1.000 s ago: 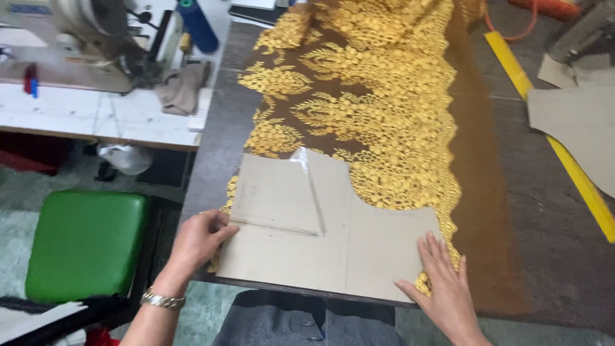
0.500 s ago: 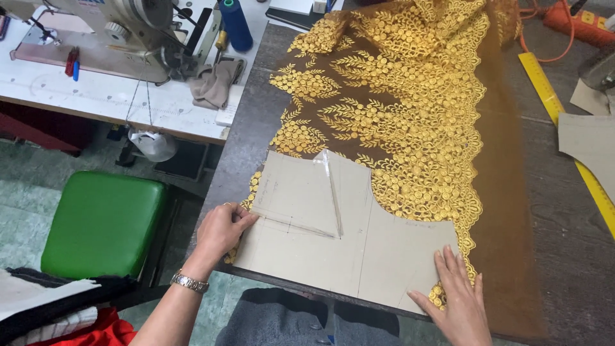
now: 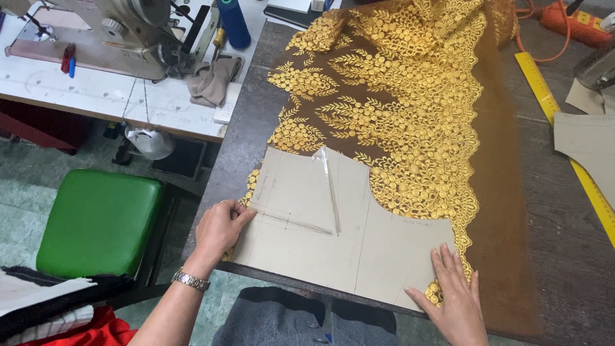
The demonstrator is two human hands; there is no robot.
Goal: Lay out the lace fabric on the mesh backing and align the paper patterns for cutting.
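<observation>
Gold lace (image 3: pixel 397 109) lay under the card pattern (image 3: pixel 333 237) at the table's near edge, the left hand (image 3: pixel 221 227) and right hand (image 3: pixel 451 291) pressing flat-fingered, gripping nothing; uneven pressure could slide it askew.

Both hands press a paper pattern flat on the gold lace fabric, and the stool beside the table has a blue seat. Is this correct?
Not quite: the stool has a green seat, as the head view shows. The rest holds: the left hand and the right hand press the paper pattern flat on the gold lace fabric.
</observation>
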